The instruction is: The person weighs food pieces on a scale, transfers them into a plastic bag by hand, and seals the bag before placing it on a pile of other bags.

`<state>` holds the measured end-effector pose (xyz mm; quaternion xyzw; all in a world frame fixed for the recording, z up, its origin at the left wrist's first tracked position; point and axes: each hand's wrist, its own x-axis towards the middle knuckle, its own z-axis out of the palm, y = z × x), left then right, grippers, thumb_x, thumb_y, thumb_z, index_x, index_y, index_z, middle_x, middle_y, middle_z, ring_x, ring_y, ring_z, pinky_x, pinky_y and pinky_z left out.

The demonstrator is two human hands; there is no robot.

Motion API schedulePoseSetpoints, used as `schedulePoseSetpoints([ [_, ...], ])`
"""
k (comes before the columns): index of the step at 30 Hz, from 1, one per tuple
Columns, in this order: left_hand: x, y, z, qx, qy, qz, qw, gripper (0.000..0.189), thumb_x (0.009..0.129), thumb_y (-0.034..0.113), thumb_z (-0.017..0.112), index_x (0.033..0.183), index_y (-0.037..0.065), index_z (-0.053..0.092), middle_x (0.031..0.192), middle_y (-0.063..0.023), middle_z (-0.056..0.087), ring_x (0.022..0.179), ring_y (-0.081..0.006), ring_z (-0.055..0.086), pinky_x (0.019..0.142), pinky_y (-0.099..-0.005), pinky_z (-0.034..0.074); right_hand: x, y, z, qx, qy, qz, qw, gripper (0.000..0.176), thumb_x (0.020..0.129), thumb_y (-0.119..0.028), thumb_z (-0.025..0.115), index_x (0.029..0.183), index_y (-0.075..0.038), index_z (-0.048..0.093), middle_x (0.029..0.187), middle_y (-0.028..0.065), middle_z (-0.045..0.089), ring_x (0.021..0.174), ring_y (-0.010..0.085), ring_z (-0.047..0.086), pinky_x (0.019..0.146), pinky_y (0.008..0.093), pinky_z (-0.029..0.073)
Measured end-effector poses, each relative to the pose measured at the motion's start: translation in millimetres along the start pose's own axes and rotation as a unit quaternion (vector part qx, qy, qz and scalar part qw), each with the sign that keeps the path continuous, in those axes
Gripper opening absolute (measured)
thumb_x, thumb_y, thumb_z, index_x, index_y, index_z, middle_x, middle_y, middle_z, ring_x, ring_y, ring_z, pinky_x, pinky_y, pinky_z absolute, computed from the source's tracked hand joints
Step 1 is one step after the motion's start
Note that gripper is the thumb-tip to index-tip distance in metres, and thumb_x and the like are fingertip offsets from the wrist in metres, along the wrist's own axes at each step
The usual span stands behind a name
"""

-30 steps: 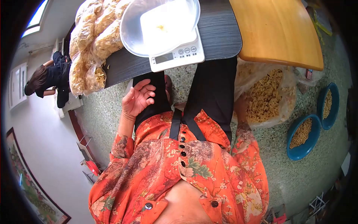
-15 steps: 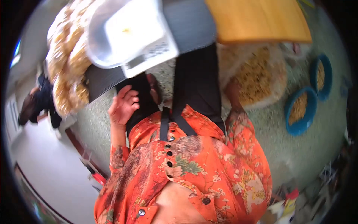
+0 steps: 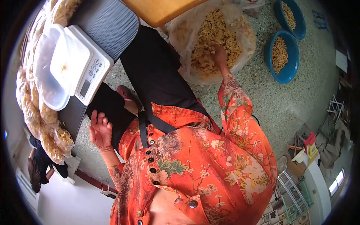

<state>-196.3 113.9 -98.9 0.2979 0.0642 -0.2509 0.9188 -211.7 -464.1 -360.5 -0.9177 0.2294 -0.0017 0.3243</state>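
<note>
My left hand [image 3: 100, 131] hangs over my lap, palm up, fingers apart and loosely bent, with nothing in it. Close by stands a white digital kitchen scale [image 3: 86, 80] with a clear plastic bowl [image 3: 47, 75] on it; a small yellowish bit [image 3: 64, 68] shows inside the bowl. My right hand [image 3: 218, 55] reaches down into a large clear plastic bag [image 3: 180, 35] full of yellow-brown snack pieces [image 3: 210, 28]. Its fingertips are among the pieces, so I cannot see whether they grip any.
Filled snack bags [image 3: 32, 101] line the left of the dark table [image 3: 103, 22]. An orange-brown board or stool top [image 3: 161, 9] is at the top. Two blue basins [image 3: 287, 77] of stick-shaped snacks stand on the speckled floor. Another person [image 3: 39, 165] is at far left.
The view has swung right and steadied, so scale and bowl sit further left. My right hand now shows inside the bag, its fingers among the pieces. My left hand stays open.
</note>
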Motion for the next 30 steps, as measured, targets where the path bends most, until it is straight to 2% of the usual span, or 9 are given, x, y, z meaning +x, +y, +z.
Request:
schedulePoseSetpoints([
  [2,-1.0,2.6,-1.5,0.001,0.013,0.003,1.000,0.065,0.104,0.037,0.053,0.153,0.000,0.031,0.141,-0.0228,0.048,0.117,-0.0294,0.056,0.093,-0.0430,0.050,11.6,-19.2,-20.8,0.015,-0.027,0.036,0.999,0.059,0.073,-0.010,0.081,0.129,-0.014,0.063,0.124,0.0207,0.064,0.120,0.0400,0.058,0.094,0.0452,0.051],
  [4,-1.8,2.2,0.0,0.003,0.018,0.001,1.000,0.065,0.104,0.037,0.053,0.153,0.000,0.031,0.141,-0.0227,0.049,0.116,-0.0293,0.056,0.093,-0.0429,0.050,20.8,-31.3,-26.4,-0.123,-0.043,0.067,0.989,0.073,0.071,-0.015,0.085,0.138,-0.020,0.055,0.146,0.0212,0.047,0.126,0.0434,0.054,0.098,0.0482,0.050],
  [7,-2.1,2.1,1.9,0.012,0.028,0.001,1.000,0.065,0.104,0.038,0.053,0.153,0.000,0.032,0.140,-0.0225,0.049,0.115,-0.0290,0.056,0.092,-0.0425,0.050,36.0,-43.1,-37.7,-0.170,-0.033,-0.004,0.985,0.085,0.067,-0.021,0.086,0.143,-0.025,0.049,0.153,0.0225,0.034,0.135,0.0428,0.043,0.094,0.0540,0.050],
  [17,1.4,1.5,13.0,0.025,0.043,0.003,0.999,0.065,0.104,0.039,0.053,0.153,0.001,0.032,0.139,-0.0218,0.051,0.114,-0.0281,0.056,0.091,-0.0422,0.050,-8.7,-63.0,31.9,-0.208,-0.140,0.007,0.968,0.069,0.071,-0.022,0.081,0.134,-0.024,0.054,0.138,0.0179,0.044,0.123,0.0427,0.050,0.104,0.0528,0.041],
  [19,0.5,2.2,12.6,0.029,0.035,0.000,0.999,0.065,0.104,0.039,0.052,0.153,0.001,0.032,0.139,-0.0218,0.051,0.115,-0.0284,0.057,0.092,-0.0427,0.050,-21.9,-48.9,61.8,-0.257,-0.062,-0.062,0.962,0.067,0.070,-0.019,0.080,0.131,-0.025,0.054,0.135,0.0171,0.045,0.118,0.0440,0.051,0.096,0.0540,0.046],
  [23,0.2,3.7,9.3,0.024,0.027,-0.007,0.999,0.065,0.104,0.039,0.052,0.154,0.001,0.031,0.141,-0.0221,0.050,0.116,-0.0295,0.058,0.093,-0.0438,0.050,-6.4,-52.5,34.8,-0.238,-0.115,-0.038,0.964,0.072,0.068,-0.020,0.083,0.133,-0.024,0.052,0.138,0.0186,0.043,0.119,0.0465,0.051,0.094,0.0551,0.047],
  [26,-1.3,5.4,6.6,0.016,0.022,-0.005,1.000,0.066,0.104,0.039,0.052,0.154,0.002,0.030,0.142,-0.0225,0.049,0.117,-0.0296,0.057,0.094,-0.0441,0.050,16.3,-43.7,27.4,-0.252,-0.018,-0.085,0.964,0.081,0.064,-0.024,0.086,0.136,-0.022,0.049,0.147,0.0201,0.038,0.130,0.0481,0.045,0.101,0.0561,0.044],
  [28,-1.1,4.1,7.3,0.014,0.021,-0.003,1.000,0.066,0.104,0.039,0.052,0.155,0.002,0.030,0.142,-0.0226,0.049,0.118,-0.0298,0.057,0.094,-0.0442,0.050,24.3,-74.3,-3.1,-0.182,-0.153,0.073,0.969,0.091,0.064,-0.028,0.088,0.143,-0.021,0.044,0.158,0.0204,0.027,0.145,0.0430,0.031,0.113,0.0564,0.035],
  [30,-2.6,6.1,9.5,0.015,0.022,0.007,1.000,0.066,0.104,0.038,0.052,0.155,0.002,0.030,0.142,-0.0226,0.049,0.118,-0.0299,0.057,0.094,-0.0442,0.050,31.4,-74.1,6.0,-0.177,-0.171,0.022,0.969,0.086,0.076,-0.028,0.082,0.149,-0.023,0.037,0.162,0.0180,0.020,0.151,0.0435,0.020,0.116,0.0623,0.029],
])
